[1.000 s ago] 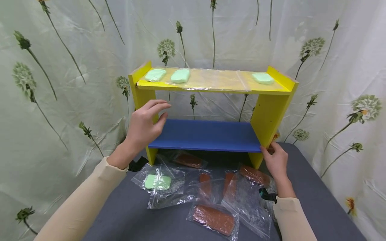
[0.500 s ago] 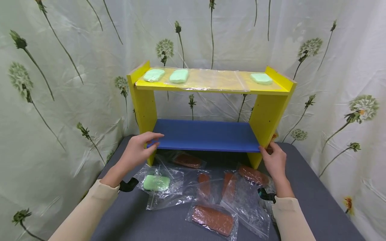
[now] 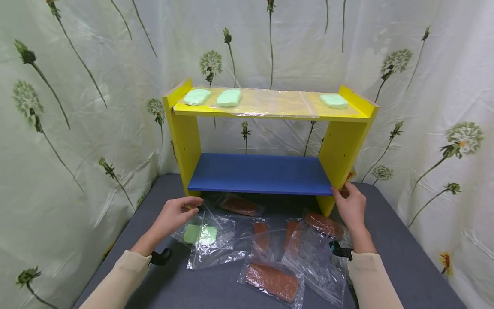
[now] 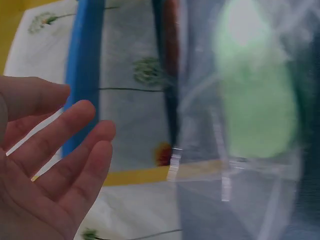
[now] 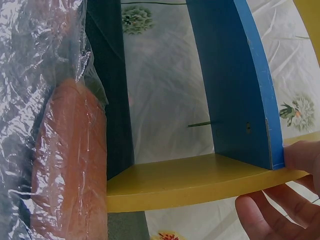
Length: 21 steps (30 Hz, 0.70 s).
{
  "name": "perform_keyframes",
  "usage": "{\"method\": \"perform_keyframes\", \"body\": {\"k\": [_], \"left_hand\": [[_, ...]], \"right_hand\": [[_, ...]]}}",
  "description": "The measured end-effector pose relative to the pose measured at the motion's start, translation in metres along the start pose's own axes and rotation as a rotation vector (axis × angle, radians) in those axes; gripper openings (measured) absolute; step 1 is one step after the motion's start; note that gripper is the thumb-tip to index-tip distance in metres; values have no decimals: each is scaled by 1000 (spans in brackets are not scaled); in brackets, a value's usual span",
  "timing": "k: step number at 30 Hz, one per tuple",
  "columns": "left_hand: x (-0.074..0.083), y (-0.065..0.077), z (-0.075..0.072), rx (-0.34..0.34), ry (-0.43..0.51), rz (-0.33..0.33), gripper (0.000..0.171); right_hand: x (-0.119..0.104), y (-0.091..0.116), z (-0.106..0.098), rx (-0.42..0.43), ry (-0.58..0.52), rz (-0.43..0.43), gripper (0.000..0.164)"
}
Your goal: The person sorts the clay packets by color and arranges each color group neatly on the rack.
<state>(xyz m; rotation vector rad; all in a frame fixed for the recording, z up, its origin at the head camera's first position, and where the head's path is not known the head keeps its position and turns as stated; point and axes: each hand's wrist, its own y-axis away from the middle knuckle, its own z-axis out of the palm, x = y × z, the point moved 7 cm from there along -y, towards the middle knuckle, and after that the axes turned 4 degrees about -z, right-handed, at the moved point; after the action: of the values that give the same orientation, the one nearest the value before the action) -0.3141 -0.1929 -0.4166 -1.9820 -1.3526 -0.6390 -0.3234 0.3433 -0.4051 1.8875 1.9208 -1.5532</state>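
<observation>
My left hand (image 3: 175,216) hovers with loosely bent fingers at the left front foot of a small yellow shelf unit (image 3: 341,143). It is beside a clear zip bag (image 3: 227,229) holding a pale green slab (image 3: 191,234). Nothing is between its fingers in the left wrist view. My right hand (image 3: 353,206) grips the unit's right side panel. Its thumb lies at the front corner of the blue shelf board (image 3: 258,171), and its fingers curl around the panel's outer side, as the right wrist view shows.
Mint-green slabs (image 3: 229,98) and a flat clear bag (image 3: 275,103) lie on the yellow top shelf. Several reddish-brown blocks (image 3: 272,281) in clear bags lie on the grey tabletop (image 3: 185,287), some under the unit. A flower-print curtain (image 3: 96,141) hangs behind and at both sides.
My left hand has dropped from beside the unit's upper left part, past the blue board, to the bag with the green slab. My right hand has kept its grip.
</observation>
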Motion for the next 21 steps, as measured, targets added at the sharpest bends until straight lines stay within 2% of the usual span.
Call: {"method": "perform_keyframes", "body": {"k": [5, 14, 21], "left_hand": [[-23, 4, 14, -77, 44, -48, 35], [-47, 14, 32, -235, 85, -63, 48], [-60, 16, 38, -235, 143, -130, 34]], "right_hand": [[-2, 0, 0, -5, 1, -7, 31], [-4, 1, -1, 1, 2, -1, 31], [-3, 1, 0, 0, 16, 2, 31]]}}
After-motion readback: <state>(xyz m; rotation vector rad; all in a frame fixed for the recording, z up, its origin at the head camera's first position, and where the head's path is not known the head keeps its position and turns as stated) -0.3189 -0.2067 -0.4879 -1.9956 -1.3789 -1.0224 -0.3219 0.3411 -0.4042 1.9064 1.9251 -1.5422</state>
